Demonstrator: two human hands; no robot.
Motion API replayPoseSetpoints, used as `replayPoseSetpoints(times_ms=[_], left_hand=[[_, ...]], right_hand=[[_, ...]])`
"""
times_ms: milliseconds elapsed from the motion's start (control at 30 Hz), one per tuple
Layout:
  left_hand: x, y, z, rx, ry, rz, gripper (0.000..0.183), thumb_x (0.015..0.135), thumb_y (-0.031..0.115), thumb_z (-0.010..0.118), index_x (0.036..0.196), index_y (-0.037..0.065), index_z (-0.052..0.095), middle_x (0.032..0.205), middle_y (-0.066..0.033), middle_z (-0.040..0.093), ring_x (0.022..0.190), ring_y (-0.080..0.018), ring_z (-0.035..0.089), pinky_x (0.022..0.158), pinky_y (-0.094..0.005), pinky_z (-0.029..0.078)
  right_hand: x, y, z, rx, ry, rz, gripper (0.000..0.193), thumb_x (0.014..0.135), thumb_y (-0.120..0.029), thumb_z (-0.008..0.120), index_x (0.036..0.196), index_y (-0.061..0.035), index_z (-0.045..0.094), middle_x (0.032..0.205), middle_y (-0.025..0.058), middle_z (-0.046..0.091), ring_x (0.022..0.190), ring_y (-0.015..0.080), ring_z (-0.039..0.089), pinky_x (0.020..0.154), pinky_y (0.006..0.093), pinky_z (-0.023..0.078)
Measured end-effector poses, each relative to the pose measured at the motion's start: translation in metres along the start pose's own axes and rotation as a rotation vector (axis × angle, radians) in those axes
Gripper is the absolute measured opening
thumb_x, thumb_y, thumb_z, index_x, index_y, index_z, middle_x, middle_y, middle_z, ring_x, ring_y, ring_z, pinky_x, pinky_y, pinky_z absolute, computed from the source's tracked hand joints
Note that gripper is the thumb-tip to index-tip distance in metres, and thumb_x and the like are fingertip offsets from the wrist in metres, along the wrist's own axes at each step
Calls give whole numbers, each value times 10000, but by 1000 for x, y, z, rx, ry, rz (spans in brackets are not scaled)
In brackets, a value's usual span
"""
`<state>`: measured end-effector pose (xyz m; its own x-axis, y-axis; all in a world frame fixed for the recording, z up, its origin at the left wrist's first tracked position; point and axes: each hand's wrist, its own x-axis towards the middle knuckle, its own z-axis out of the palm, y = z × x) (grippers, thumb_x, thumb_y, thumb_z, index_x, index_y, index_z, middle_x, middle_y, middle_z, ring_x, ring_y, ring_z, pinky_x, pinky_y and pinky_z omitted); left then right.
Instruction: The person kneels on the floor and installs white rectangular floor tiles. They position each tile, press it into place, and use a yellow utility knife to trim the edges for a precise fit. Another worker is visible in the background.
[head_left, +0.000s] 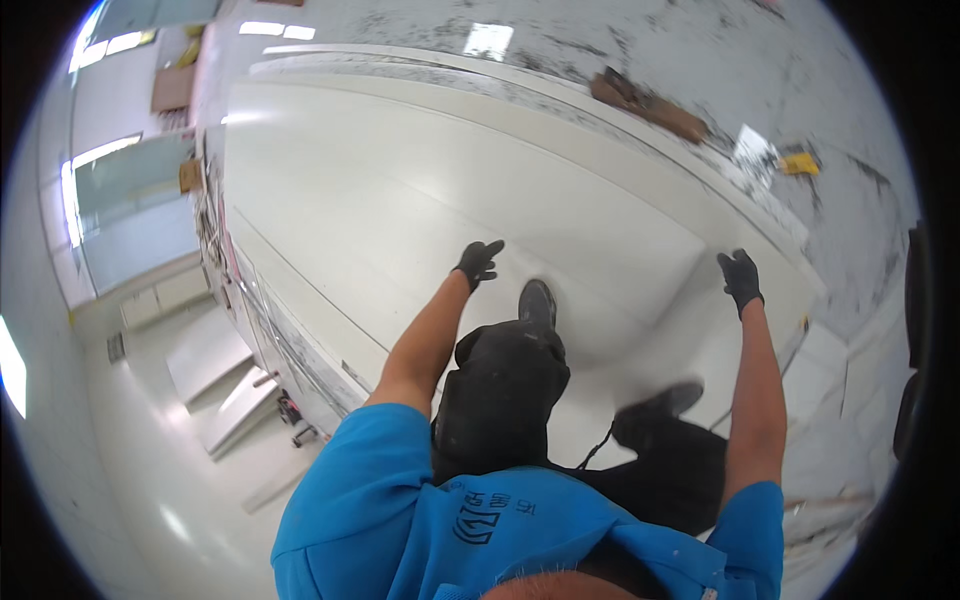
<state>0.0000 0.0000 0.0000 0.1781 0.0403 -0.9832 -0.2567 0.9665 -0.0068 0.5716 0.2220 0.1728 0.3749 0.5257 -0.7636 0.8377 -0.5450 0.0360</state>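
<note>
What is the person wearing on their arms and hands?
Both hands wear dark black work gloves that cover the fingers and stop at the wrist: the left hand and the right hand. The forearms are bare, with no watch or band showing. Short bright blue sleeves of a blue shirt cover the upper arms. The shirt has a dark printed marking on the chest.

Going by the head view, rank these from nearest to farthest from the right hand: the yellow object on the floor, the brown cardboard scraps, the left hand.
From the right hand:
1. Yellow object, on the floor up and right.
2. Brown cardboard scraps, beyond the white panel's far edge.
3. Left hand, across the panel to the left.
</note>
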Motion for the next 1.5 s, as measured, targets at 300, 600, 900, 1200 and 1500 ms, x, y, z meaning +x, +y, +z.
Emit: replayPoseSetpoints(times_ms=[300,600,900,1200,1500], left_hand=[[-5,224,-289,-399,766,567,438,814,359,806,835,-33,614,631,-122,552,473,-265,535,437,-408,463],[16,167,-282,-581,607,575,287,850,204,752,774,-12,578,685,-129,605,504,-229,562,460,-363,473],[3,200,-246,-86,381,615,264,935,235,671,775,40,596,689,-109,619,585,-225,626,573,-361,563],[-22,238,-265,84,358,544,210,953,273,630,903,69,624,788,-83,650,697,-199,634,626,-357,520],[-130,376,-147,809,530,665,220,978,281,605,1062,80,635,917,-63,670,840,-172,643,704,-334,497]], right_hand=[[69,-395,305,208,748,-417,612,854,-423,709,1252,7,533,1179,231,615,1080,397,591,941,466,478],[133,-328,254,297,212,-642,378,790,-390,799,802,-62,611,717,62,622,673,202,581,655,364,470],[167,-304,170,33,96,-557,366,776,-383,793,796,-79,590,703,84,614,631,223,580,604,385,474],[58,-109,201,481,441,-180,349,827,-395,714,921,-69,633,890,148,660,853,298,620,766,421,491],[-102,124,448,767,341,684,424,863,-410,661,1090,-52,641,1122,207,676,1090,364,638,936,448,500]])
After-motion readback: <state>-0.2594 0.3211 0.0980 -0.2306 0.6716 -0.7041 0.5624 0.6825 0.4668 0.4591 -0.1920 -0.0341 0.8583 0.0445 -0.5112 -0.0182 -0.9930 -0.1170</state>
